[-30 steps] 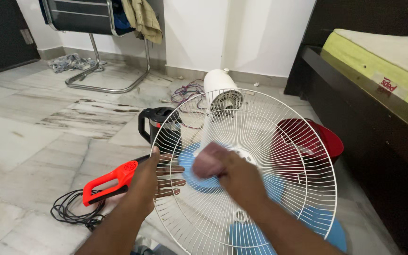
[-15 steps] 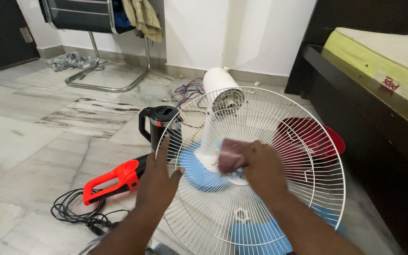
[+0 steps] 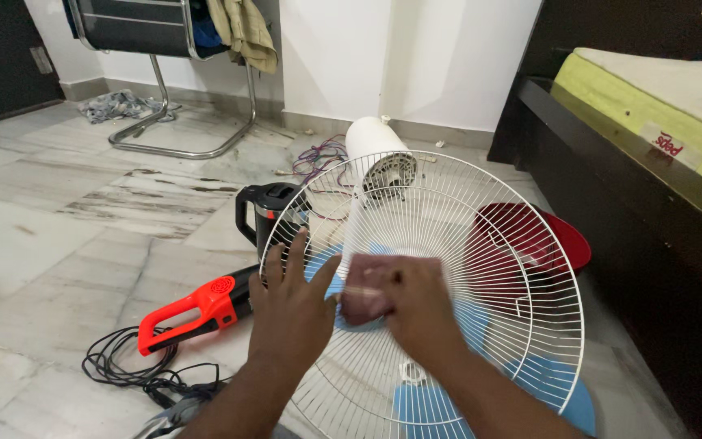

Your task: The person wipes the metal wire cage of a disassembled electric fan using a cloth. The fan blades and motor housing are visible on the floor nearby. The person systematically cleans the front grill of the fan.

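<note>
Both hands worked on the round white wire fan guard, tilted above the marble floor: the left hand lay flat, fingers spread, against its left rim, while the right hand clutched a small maroon cloth pressed against the wires near the centre.

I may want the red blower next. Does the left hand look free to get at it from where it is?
Probably yes. The left hand only rests open on the fan guard, holding nothing, and the blower lies on bare floor just to its left with its handle uncovered; only loose cord lies nearby.
</note>
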